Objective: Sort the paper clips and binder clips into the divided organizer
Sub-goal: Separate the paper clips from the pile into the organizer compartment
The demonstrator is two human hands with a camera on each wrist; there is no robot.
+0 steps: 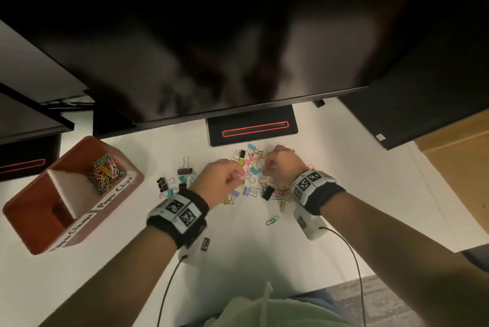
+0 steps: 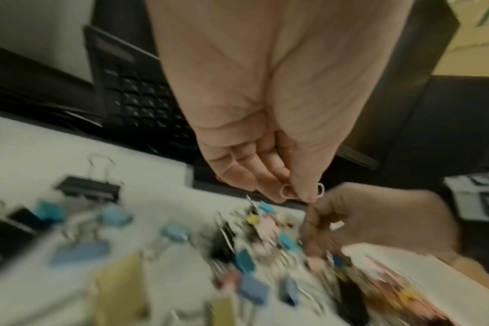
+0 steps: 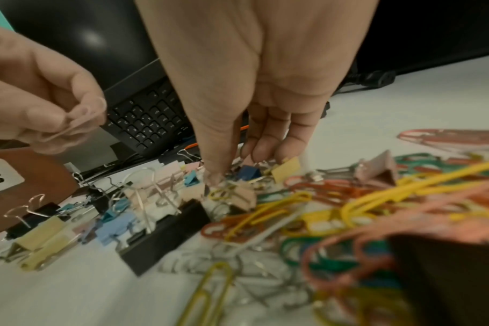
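A brown divided organizer [image 1: 34, 239] stands at the left. Its far compartment holds coloured paper clips [image 1: 105, 173]; what is in the near one is unclear. A mixed pile of binder clips and paper clips [image 1: 254, 171] lies on the white desk under both hands. My left hand [image 1: 239, 175] is lifted just above the pile and pinches a pale pink paper clip [image 2: 286, 192] between thumb and fingertips. My right hand [image 3: 237, 169] points down into the pile with nothing visibly held. Its thumb tip touches a yellow paper clip [image 3: 219, 194] beside a dark blue binder clip [image 3: 249, 172].
More binder clips [image 1: 172, 183] lie between the organizer and the pile. A large black binder clip [image 1: 267, 192] and a lone green paper clip [image 1: 272, 220] lie nearer me. A monitor base [image 1: 251, 128] stands right behind the pile, and a black keyboard [image 3: 148, 119] lies under the screen.
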